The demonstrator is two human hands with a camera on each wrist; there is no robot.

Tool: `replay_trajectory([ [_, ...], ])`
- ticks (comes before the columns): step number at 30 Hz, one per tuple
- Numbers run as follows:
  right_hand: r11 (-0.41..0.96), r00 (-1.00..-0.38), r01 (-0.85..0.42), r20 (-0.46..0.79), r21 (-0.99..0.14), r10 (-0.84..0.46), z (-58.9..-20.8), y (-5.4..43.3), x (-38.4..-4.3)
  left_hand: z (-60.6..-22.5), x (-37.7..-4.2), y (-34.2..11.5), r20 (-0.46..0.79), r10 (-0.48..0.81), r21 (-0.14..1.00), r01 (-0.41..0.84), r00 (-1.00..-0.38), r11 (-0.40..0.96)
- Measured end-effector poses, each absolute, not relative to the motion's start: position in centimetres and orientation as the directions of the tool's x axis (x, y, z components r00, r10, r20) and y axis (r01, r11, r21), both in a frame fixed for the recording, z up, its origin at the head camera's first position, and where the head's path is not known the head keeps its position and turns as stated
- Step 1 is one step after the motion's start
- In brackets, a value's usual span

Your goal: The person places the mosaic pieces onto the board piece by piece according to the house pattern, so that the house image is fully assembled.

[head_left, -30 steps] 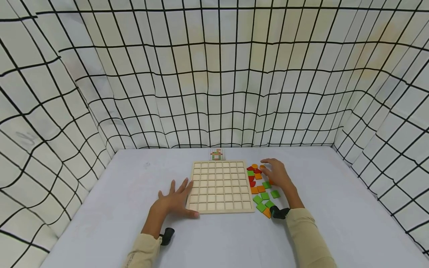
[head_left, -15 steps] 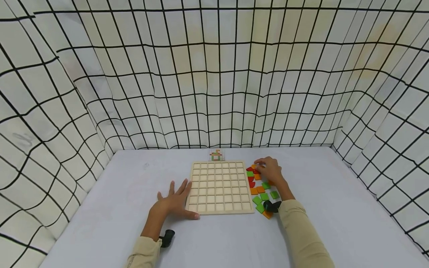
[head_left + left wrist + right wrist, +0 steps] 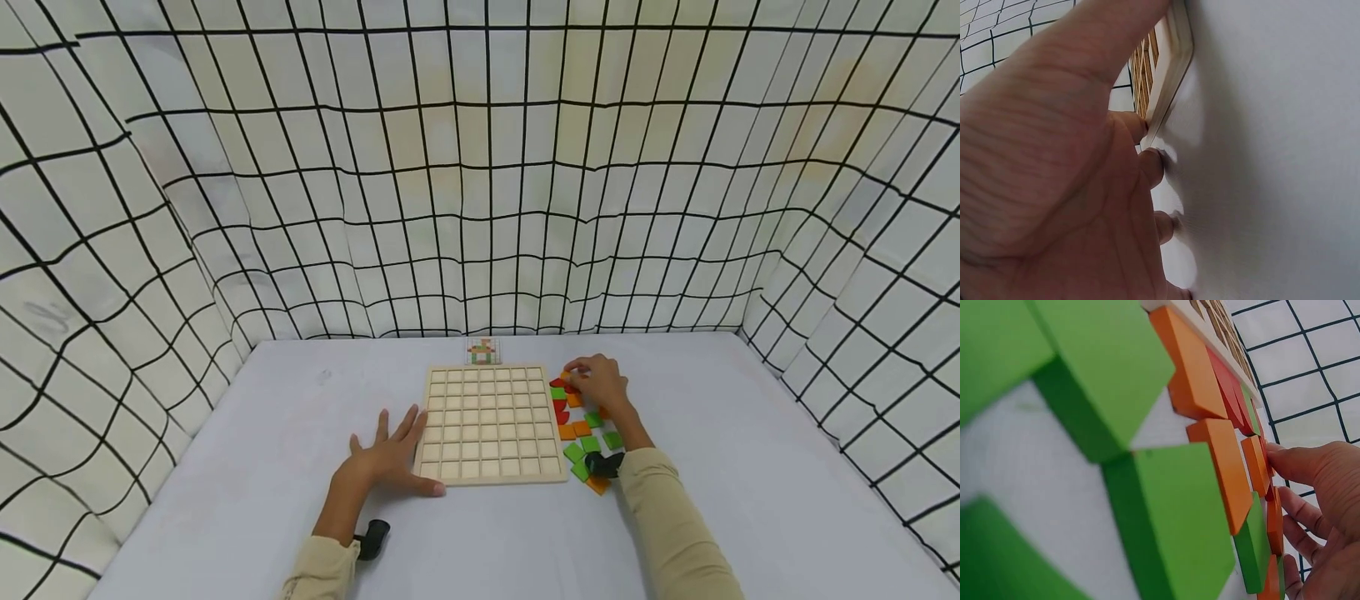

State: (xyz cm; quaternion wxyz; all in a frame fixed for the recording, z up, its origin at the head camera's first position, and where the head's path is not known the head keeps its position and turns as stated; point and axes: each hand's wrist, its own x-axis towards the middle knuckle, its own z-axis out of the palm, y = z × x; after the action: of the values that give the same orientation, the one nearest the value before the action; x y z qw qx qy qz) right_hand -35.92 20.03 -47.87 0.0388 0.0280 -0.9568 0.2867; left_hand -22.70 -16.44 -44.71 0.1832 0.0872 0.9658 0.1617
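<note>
On the white table lies a square wooden grid board (image 3: 491, 482) with bare compartments. My left hand (image 3: 378, 458) has its fingers spread at the board's left edge, with the thumb by the near left corner. In the left wrist view, the palm (image 3: 1054, 206) stands beside the board's rim (image 3: 1175, 62). At the far end of the pieces, my right hand (image 3: 600, 383) bends its thumb and fingers about an orange piece (image 3: 566, 377). The right wrist view has the thumb (image 3: 1297, 461) right at the pieces; I cannot tell whether it pinches one.
Red pieces (image 3: 560, 406), orange squares (image 3: 582, 428) and several green squares (image 3: 590, 444) lie loose along the board's right side. A small card (image 3: 483, 351) with a coloured pattern stands behind the board. Black netting (image 3: 491, 217) over white walls surrounds the table's back and sides.
My right hand has moved left over the far pieces, its fingers drawing in around the orange one. The left hand keeps its place at the board.
</note>
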Motion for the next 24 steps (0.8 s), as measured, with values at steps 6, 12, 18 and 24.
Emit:
replay_trajectory([
  [6,0.823,-0.996,-0.065,0.089,-0.564,-0.018,-48.21,19.81,-35.81,-45.01,-22.34,-16.69,-0.321,0.227,0.343,0.11,-0.919,0.933],
  [12,0.816,-0.993,-0.054,0.116,-0.576,0.016,-48.12,19.68,-35.9,-44.75,-22.21,-16.68,-0.308,0.233,0.351,0.118,-0.922,0.929],
  [18,0.81,-0.995,-0.016,0.091,-0.587,0.047,-47.75,19.56,-35.68,-44.6,-22.24,-16.72,-0.307,0.248,0.367,0.126,-0.919,0.921],
  [24,0.818,-0.994,0.001,0.088,-0.575,0.062,-47.49,19.48,-35.72,-44.43,-22.38,-16.67,-0.317,0.255,0.369,0.129,-0.914,0.921],
])
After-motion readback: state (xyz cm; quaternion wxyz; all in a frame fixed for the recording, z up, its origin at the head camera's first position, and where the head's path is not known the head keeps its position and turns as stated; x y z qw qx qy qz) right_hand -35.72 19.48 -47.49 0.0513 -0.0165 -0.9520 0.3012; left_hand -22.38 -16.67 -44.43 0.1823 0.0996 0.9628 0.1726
